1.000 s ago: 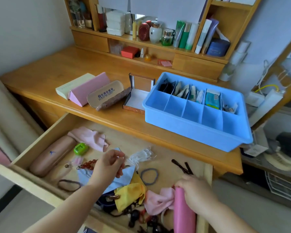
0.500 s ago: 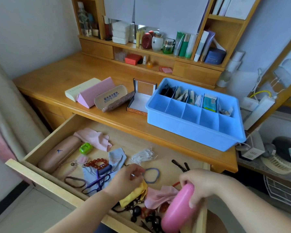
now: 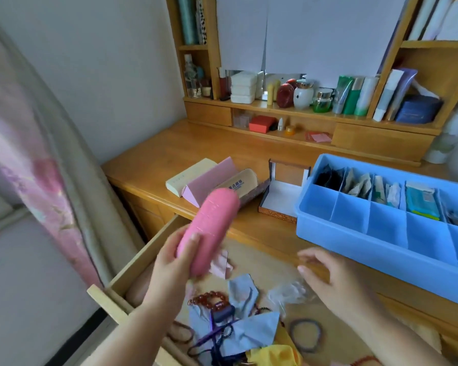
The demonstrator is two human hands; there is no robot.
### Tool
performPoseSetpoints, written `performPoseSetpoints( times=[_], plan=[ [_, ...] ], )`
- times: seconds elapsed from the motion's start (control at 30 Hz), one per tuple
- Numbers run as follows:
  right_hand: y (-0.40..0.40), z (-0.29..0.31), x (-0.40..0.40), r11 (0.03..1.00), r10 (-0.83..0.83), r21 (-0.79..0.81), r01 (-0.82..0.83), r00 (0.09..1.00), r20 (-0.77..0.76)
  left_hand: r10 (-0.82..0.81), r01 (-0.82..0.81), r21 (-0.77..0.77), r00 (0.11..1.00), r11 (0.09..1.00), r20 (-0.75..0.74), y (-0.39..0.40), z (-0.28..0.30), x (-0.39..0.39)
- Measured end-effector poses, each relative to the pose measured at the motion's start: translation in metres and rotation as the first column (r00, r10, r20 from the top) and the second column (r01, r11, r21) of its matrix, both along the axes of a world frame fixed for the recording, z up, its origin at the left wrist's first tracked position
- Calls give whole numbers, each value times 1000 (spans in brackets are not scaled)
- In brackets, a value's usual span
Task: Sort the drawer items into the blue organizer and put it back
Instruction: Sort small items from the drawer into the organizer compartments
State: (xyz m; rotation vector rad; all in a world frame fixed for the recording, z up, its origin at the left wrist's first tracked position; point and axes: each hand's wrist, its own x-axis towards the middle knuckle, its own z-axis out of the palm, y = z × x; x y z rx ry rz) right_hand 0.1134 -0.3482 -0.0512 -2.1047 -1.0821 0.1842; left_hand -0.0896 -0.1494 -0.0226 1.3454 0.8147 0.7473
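Centre-left of the frame, the left hand (image 3: 173, 256) grips a pink case (image 3: 209, 229), fingers curled round its lower end, thumb on the front! The case is up in the air, tilted, its upper end towards the desk (image 3: 154, 165), over the far left corner of the open drawer (image 3: 122, 283). Lower right of centre, the right hand (image 3: 336, 281) hovers above the drawer, fingers loosely spread, holding nothing, a little blurred.

Right side of the frame: the blue organizer (image 3: 381, 249) sits on the desk, well apart from the case. Its back row of compartments holds packets; the front row shows only blue walls.

Bottom centre, the drawer is a jumble: pale blue cloths (image 3: 254, 331), a red bead bracelet (image 3: 209, 298), a yellow cloth (image 3: 273, 352), a hair tie (image 3: 306, 335), a clear wrapper (image 3: 291, 291) just beside the right hand.

Middle of the frame, behind the case, a cream box (image 3: 188, 175), a pink triangular box (image 3: 209, 178) and a beige glasses case (image 3: 239, 182) lie side by side on the desk, with an open white-lined box (image 3: 283, 196) between them and the organizer.

Top of the frame, bottles and tubes line the shelf (image 3: 275, 108).
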Motion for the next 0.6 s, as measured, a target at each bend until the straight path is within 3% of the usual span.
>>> performPoseSetpoints(
  times=[0.1,0.17,0.27,0.47,0.53,0.6],
  plan=[
    [20,-9,3,992,78,-114,-58,980,182,251,-248,117,968,962,-14,78,15,11],
    [28,-17,6,981,112,-180,-70,965,236,293,-284,149,955,947,-42,128,21,28],
    [30,-28,8,991,91,-127,-44,918,387,225,-186,208,957,960,-185,183,23,62],
    [30,-23,4,993,91,-101,-58,925,370,230,-50,413,888,910,-398,228,12,123],
    [28,-22,3,991,108,-115,-73,933,344,278,69,533,793,844,-542,230,8,131],
    [27,-21,4,986,128,-141,-86,939,319,430,217,678,629,702,-647,225,9,131]
  ],
)
